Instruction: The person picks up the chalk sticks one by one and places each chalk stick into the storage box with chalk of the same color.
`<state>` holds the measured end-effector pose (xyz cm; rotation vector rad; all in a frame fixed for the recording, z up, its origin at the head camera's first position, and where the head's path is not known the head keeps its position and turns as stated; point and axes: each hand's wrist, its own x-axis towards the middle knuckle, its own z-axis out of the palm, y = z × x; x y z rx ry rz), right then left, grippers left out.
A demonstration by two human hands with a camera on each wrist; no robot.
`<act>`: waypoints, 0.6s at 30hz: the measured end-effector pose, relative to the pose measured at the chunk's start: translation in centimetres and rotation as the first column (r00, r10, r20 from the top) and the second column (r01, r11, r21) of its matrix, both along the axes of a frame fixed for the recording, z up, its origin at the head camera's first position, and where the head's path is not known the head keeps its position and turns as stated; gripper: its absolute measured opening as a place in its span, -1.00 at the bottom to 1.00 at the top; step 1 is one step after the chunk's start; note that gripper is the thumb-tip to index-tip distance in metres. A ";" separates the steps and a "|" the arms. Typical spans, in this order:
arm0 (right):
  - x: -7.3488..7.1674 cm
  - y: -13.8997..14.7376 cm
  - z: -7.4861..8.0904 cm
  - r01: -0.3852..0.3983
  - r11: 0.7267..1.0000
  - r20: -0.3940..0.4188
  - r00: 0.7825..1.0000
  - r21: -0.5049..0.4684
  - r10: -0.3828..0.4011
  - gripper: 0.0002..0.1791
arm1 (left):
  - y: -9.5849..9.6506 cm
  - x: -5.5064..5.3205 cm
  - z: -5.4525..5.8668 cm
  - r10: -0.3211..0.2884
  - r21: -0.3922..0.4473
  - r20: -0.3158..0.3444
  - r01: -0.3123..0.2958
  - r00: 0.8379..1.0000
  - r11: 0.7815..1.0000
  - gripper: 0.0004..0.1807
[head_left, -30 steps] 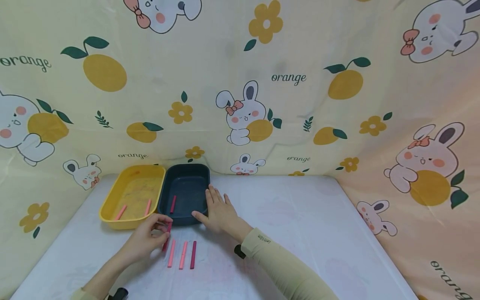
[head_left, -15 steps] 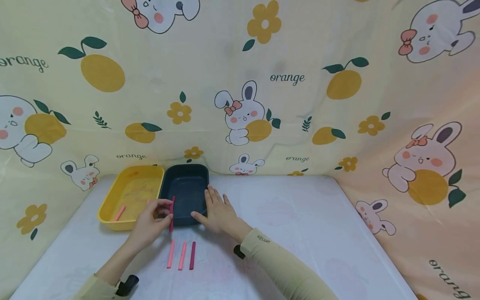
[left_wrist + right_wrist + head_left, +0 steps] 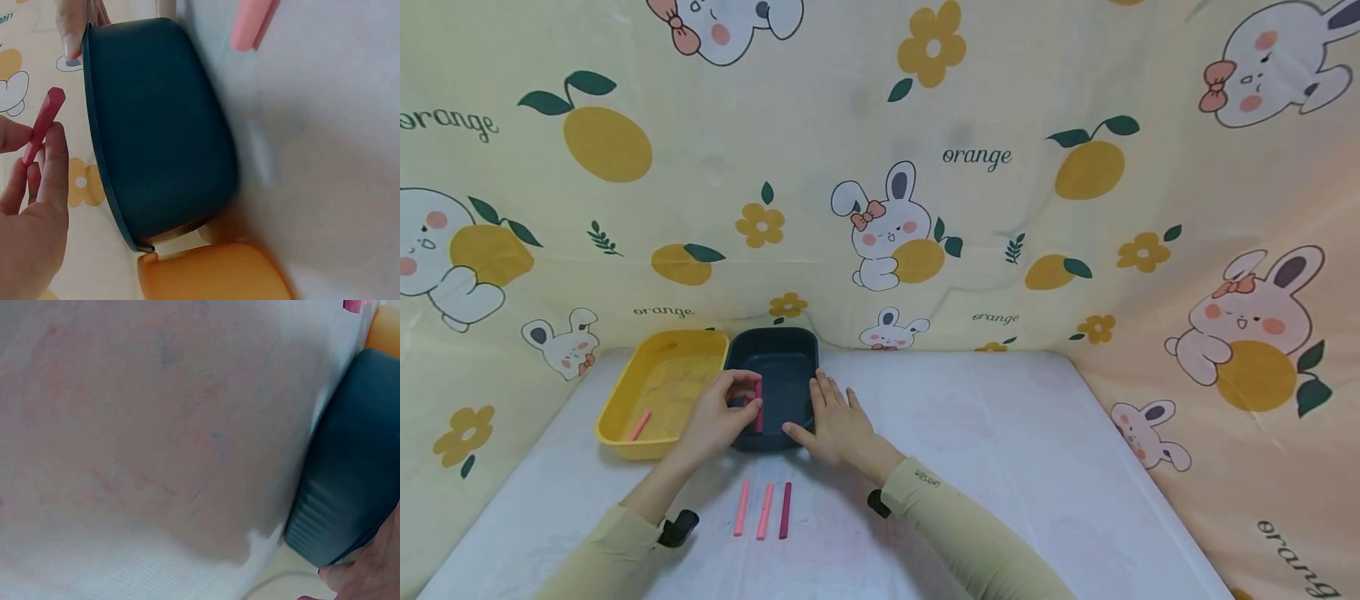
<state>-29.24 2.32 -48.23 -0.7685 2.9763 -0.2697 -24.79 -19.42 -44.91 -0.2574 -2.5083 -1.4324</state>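
Over the dark blue tray point(image 3: 786, 360), my left hand point(image 3: 715, 417) pinches a dark red-pink stick point(image 3: 758, 408) between thumb and fingertips. The left wrist view shows this stick point(image 3: 45, 125) as slim and six-sided, held above the level of the tray's rim. My right hand point(image 3: 841, 425) rests along the tray's right edge, fingers straight and thumb spread to the front rim. In the right wrist view, part of that hand point(image 3: 369, 569) is at the tray's side. The stick lying inside the tray is mostly hidden behind my left hand.
A yellow tray point(image 3: 613, 417) stands against the dark one's left side, with a light pink stick point(image 3: 639, 425) inside. In front, two light pink sticks point(image 3: 741, 508) and a dark red-pink one lie in a row on the white tabletop point(image 3: 1000, 500). A patterned cloth point(image 3: 805, 125) hangs behind.
My left hand has carried the dark red-pink stick forward and right, from in front of the trays to over the dark tray. My right hand has stayed put.
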 end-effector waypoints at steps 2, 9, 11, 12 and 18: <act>0.0 0.0 0.0 -0.002 1.000 -0.003 1.000 0.002 0.002 0.11 | 0.2 -0.4 0.2 -0.003 -0.008 0.004 0.003 1.000 1.000 -0.62; 0.0 0.2 0.1 -0.010 1.000 0.000 1.000 0.001 0.010 0.11 | 0.8 -2.2 0.3 -0.009 -0.035 0.021 0.010 1.000 0.999 -0.61; 0.0 0.2 0.1 -0.008 1.000 0.000 1.000 -0.002 0.008 0.11 | 1.0 -2.8 0.2 -0.015 -0.043 0.024 0.016 1.000 0.999 -0.61; 0.0 0.3 0.1 -0.006 1.000 -0.001 1.000 -0.002 0.006 0.11 | 1.1 -3.0 0.1 -0.016 -0.049 0.027 0.017 1.000 0.999 -0.61; 0.0 0.3 0.0 -0.014 1.000 -0.006 1.000 -0.010 0.014 0.10 | 1.4 -4.6 -0.4 -0.013 -0.074 0.078 0.019 0.997 0.997 -0.62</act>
